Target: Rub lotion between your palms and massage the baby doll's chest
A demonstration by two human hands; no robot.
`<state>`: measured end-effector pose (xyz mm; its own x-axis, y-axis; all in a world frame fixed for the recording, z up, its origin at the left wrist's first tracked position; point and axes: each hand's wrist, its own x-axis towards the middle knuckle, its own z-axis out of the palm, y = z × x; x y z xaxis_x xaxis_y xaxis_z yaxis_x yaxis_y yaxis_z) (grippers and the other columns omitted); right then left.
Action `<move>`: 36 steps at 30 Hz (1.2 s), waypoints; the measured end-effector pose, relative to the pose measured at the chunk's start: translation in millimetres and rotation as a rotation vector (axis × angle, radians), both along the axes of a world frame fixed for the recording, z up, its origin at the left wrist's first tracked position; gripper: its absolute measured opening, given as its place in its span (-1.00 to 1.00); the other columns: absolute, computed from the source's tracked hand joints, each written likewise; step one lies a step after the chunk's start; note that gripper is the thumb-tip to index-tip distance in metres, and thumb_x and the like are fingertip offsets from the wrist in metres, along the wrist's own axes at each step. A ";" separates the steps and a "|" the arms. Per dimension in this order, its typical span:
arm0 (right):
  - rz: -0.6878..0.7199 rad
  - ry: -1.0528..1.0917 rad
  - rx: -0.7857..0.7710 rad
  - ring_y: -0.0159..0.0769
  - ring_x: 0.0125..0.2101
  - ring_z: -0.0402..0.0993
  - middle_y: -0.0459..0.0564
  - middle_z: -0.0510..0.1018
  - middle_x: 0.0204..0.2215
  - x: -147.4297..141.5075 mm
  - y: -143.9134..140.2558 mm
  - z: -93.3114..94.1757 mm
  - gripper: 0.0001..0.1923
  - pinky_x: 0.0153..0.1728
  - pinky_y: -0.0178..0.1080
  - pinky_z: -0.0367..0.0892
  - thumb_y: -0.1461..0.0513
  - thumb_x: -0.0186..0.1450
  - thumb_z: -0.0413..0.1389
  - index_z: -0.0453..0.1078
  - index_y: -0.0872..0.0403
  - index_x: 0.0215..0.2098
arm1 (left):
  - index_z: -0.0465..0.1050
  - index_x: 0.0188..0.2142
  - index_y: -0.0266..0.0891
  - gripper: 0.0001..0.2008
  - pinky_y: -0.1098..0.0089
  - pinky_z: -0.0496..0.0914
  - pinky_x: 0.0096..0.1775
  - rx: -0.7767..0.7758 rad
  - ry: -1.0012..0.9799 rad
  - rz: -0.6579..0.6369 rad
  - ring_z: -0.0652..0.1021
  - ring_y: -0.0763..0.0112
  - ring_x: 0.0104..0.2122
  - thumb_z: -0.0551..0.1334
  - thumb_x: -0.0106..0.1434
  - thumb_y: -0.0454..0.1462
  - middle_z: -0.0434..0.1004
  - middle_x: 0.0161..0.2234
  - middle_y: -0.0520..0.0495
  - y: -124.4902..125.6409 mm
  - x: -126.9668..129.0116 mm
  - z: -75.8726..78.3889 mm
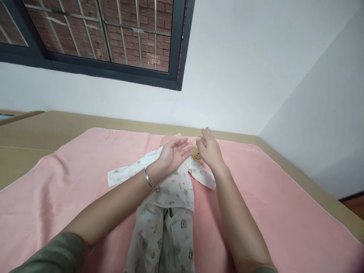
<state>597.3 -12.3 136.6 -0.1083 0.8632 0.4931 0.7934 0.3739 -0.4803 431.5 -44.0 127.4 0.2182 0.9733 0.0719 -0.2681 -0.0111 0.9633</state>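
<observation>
A baby doll in a white printed sleepsuit (167, 212) lies on a pink blanket (273, 197), its head (167, 139) pointing away from me. My left hand (172, 153) hovers palm up over the doll's chest, fingers spread, a bracelet on the wrist. My right hand (209, 149) is beside it at the doll's shoulder, wrapped around a small yellowish bottle (196, 153). The bottle is partly hidden by my fingers.
The blanket covers a tan bed surface (34, 140) set against a white wall (241, 76). A dark-framed window (113, 72) with bars faces a brick wall. A second wall closes in on the right, with wood floor (355, 204) beyond the bed edge.
</observation>
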 end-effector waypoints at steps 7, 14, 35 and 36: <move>0.041 -0.133 -0.073 -0.08 0.42 -0.14 0.28 0.07 0.38 5.0 11.8 -9.8 -0.38 0.41 0.09 -0.24 0.13 0.49 -0.23 0.06 0.35 0.39 | 0.19 0.29 -0.30 -0.29 0.12 0.51 0.07 -0.127 -0.056 -0.018 0.52 0.21 0.11 -0.42 0.41 -0.06 0.43 0.17 -0.35 31.8 27.4 27.7; -0.027 -0.237 -0.097 -0.09 0.39 -0.03 0.17 0.19 0.35 4.5 9.8 -9.1 -0.46 0.39 0.19 -0.27 0.13 0.52 -0.25 0.18 0.23 0.33 | 0.22 0.25 -0.30 -0.28 0.13 0.52 0.02 -0.176 -0.111 -0.063 0.58 0.20 -0.02 -0.41 0.40 -0.02 0.50 0.04 -0.35 46.3 34.8 11.6; 0.557 -0.022 0.180 0.00 0.44 -0.48 0.25 -0.37 0.45 -119.0 -141.5 -31.6 -0.23 0.42 0.20 -0.20 0.02 0.52 -0.23 -0.44 0.31 0.47 | 0.28 0.26 -0.29 -0.45 0.08 0.26 0.30 -0.262 -0.379 0.060 0.41 0.10 0.25 -0.02 0.43 -0.03 0.43 0.22 -0.28 -57.5 -51.9 47.1; 0.591 -0.013 0.182 0.01 0.44 -0.48 0.24 -0.37 0.45 -118.1 -146.6 -29.7 -0.21 0.42 0.21 -0.17 0.02 0.52 -0.22 -0.49 0.27 0.47 | 0.26 0.28 -0.28 -0.45 0.10 0.21 0.33 -0.193 -0.371 0.097 0.37 0.13 0.29 -0.03 0.43 -0.04 0.40 0.24 -0.26 -60.7 -51.4 47.4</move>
<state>479.2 -158.9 106.9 -0.5496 0.5577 0.6220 0.4324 0.8269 -0.3594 380.2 -104.7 174.8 0.1191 0.9912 -0.0574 -0.6031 0.1181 0.7889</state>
